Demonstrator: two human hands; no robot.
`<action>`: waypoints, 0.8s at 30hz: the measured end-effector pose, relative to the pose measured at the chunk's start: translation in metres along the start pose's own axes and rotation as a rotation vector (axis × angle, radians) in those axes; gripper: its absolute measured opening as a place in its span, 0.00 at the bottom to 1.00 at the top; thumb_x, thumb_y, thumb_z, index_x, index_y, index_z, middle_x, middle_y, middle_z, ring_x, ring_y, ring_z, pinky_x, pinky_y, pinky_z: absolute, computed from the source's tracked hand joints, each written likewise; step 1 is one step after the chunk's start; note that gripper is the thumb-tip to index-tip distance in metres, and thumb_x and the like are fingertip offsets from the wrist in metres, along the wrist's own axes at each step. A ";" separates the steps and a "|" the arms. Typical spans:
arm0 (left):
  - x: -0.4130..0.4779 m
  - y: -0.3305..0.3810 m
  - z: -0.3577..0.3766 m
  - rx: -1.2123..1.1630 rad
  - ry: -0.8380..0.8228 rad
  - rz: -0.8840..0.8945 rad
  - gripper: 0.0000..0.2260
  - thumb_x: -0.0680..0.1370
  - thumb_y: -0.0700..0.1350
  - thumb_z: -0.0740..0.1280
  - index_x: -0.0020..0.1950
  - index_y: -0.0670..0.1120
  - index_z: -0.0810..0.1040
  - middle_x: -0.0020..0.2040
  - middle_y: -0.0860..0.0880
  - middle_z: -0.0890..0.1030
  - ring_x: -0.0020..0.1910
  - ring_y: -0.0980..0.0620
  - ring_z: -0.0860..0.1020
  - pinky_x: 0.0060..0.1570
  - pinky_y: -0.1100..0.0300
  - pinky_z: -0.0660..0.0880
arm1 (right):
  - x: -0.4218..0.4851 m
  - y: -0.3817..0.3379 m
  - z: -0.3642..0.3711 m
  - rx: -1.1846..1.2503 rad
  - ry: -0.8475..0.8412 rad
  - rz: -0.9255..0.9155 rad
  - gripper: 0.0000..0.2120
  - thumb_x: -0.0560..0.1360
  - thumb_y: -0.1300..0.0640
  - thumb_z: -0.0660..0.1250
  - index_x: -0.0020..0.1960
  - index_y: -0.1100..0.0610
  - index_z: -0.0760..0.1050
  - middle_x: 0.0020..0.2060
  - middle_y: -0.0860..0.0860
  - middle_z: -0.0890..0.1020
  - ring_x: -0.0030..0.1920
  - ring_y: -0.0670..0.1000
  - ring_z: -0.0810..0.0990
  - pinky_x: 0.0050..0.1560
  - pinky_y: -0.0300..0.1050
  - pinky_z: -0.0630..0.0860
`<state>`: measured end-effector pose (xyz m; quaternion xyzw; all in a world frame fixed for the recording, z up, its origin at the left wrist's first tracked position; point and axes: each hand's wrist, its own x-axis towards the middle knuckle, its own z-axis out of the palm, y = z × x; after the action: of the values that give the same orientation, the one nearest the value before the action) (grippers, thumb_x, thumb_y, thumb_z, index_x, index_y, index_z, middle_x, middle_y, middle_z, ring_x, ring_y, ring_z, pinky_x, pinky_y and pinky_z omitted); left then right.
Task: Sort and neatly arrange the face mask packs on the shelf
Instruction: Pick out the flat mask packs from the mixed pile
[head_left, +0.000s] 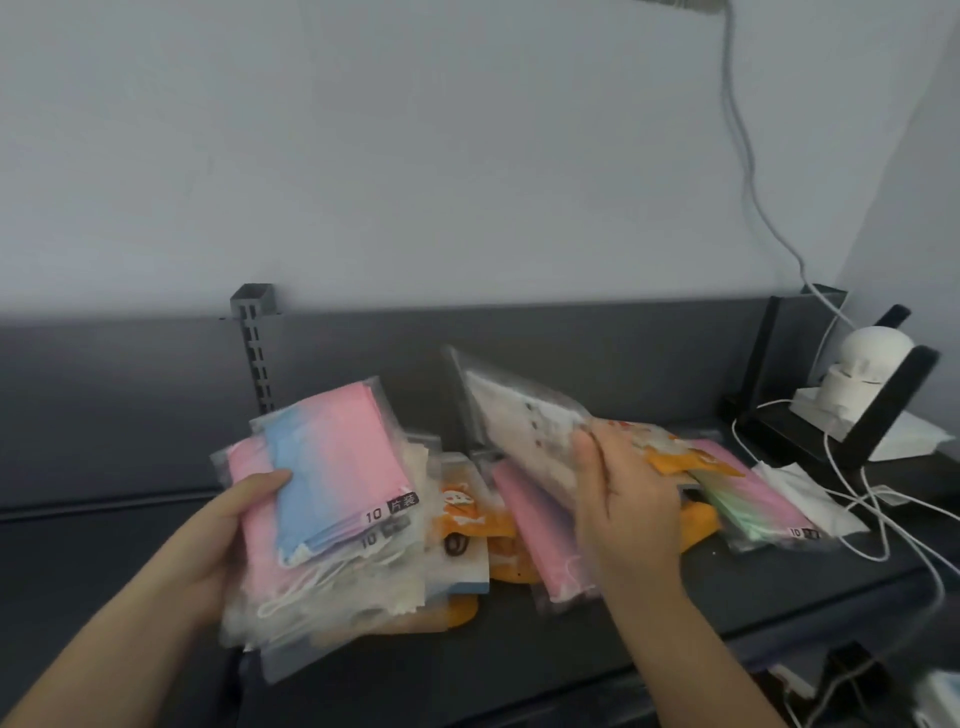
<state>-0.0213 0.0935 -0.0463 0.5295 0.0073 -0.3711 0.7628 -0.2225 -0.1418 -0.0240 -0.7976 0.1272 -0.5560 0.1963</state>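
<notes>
Left hand (228, 525) grips a fanned stack of mask packs, thumb pressing the blue-pink 10-piece pack (332, 467) on top. Right hand (623, 499) pinches a tilted white printed pack (519, 421) above the unsorted pile (524, 519) on the dark shelf (571, 649). Slick sleeves may slide out and scatter.

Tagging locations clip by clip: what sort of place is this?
Probably a shop or stockroom display: a dark metal shelf with a slotted upright, a jumble of sealed mask packs, and a white head model on a stand at the right.
</notes>
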 end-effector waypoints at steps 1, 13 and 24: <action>0.001 -0.002 0.004 0.022 0.004 -0.009 0.21 0.70 0.46 0.70 0.61 0.41 0.79 0.51 0.36 0.85 0.40 0.37 0.85 0.43 0.39 0.82 | 0.001 -0.011 0.008 0.017 0.018 -0.077 0.15 0.81 0.55 0.60 0.58 0.61 0.81 0.45 0.52 0.85 0.45 0.43 0.81 0.49 0.27 0.73; 0.007 -0.017 0.009 0.044 0.000 -0.040 0.22 0.69 0.48 0.70 0.63 0.43 0.79 0.47 0.38 0.86 0.37 0.39 0.85 0.39 0.43 0.82 | -0.021 -0.049 0.035 -0.042 -0.988 -0.288 0.26 0.79 0.46 0.64 0.74 0.45 0.62 0.76 0.43 0.60 0.77 0.47 0.54 0.77 0.52 0.44; 0.006 -0.013 0.014 0.011 0.005 0.001 0.15 0.68 0.46 0.70 0.54 0.45 0.81 0.43 0.40 0.87 0.34 0.41 0.86 0.30 0.44 0.82 | -0.024 0.056 -0.022 -0.697 -0.859 -0.128 0.10 0.75 0.44 0.66 0.51 0.44 0.83 0.76 0.46 0.65 0.79 0.56 0.56 0.71 0.68 0.35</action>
<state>-0.0297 0.0767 -0.0536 0.5347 0.0069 -0.3693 0.7601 -0.2508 -0.1855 -0.0623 -0.9764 0.1633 -0.1169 -0.0791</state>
